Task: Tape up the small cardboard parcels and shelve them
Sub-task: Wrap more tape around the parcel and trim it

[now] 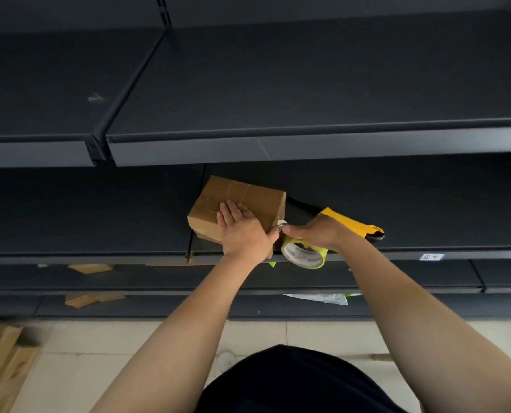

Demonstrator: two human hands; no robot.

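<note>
On the dark matte metal shelf (397,204) sits a small rectangular brown cardboard parcel (242,201), its smooth top crossed by glossy clear tape; the left hand (245,236) lies flat on it, fingers spread and pressing. Just right of the parcel, the right hand (316,234) grips a yellow-rimmed roll of tape (304,254). A small white shelf-edge label (432,257) further right is too blurred to read.
</note>
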